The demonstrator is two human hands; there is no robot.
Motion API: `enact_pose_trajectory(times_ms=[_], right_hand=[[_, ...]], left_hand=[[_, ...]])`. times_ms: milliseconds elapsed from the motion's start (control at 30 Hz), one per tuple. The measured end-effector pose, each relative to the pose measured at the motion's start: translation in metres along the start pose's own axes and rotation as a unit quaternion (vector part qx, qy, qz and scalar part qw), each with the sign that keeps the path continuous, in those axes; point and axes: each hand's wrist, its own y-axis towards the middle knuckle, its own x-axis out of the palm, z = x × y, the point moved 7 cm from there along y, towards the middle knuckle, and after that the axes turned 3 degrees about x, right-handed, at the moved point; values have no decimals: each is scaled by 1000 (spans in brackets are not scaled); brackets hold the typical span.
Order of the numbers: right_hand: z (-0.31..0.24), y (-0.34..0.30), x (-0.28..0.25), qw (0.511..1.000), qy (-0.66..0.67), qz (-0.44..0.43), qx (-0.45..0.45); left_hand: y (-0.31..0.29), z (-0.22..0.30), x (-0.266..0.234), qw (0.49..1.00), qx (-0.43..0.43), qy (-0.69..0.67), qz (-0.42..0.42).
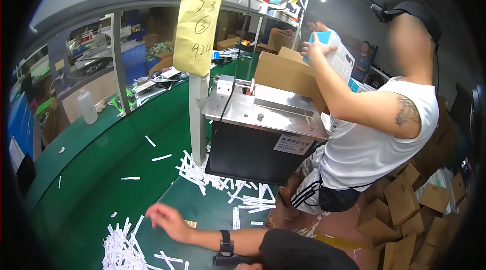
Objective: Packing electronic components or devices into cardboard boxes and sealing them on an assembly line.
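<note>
My right hand (169,223) reaches left over the green table (169,199), palm down, with its fingers loosely bent and apart. Nothing shows in its grasp. A black strap (226,239) goes around that wrist, and a black sleeve covers the upper arm. Close by, below the fingers, lies a heap of narrow white printed paper strips (120,249). A small tan piece (191,224) sits just behind the hand, partly hidden by it. Only a sliver of skin from my other arm shows at the lower edge; my left hand is out of the picture.
Beyond stands a black cabinet machine with a metal top (288,113), more strips (202,176) at its base. A yellow handwritten sheet (199,24) hangs on the post. At right, a co-worker lifts a blue-and-white box (334,57). Cardboard boxes (402,201) pile on the floor.
</note>
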Motion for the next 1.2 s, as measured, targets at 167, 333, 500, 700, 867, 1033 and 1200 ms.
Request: enact_pose_trajectory(times_ms=[167,333,500,700,867,1033,1200], right_hand=[[-35,73,-40,867,483,117,36],[-114,133,21,752,641,135,69],[-154,145,79,645,752,94,102],[-157,129,147,582,799,54,144],[-165,135,155,597,788,24,147],[-151,163,124,631,754,121,134],[-131,172,136,657,719,174,149]], left_hand=[[12,41,-121,900,22,140,412],[35,1,-188,872,3,-282,401],[57,-4,-216,794,100,-513,310],[49,-19,-216,776,91,-547,302],[21,-40,-218,714,56,-553,426],[48,-2,-228,776,102,-395,480],[32,-5,-234,801,120,-367,457]])
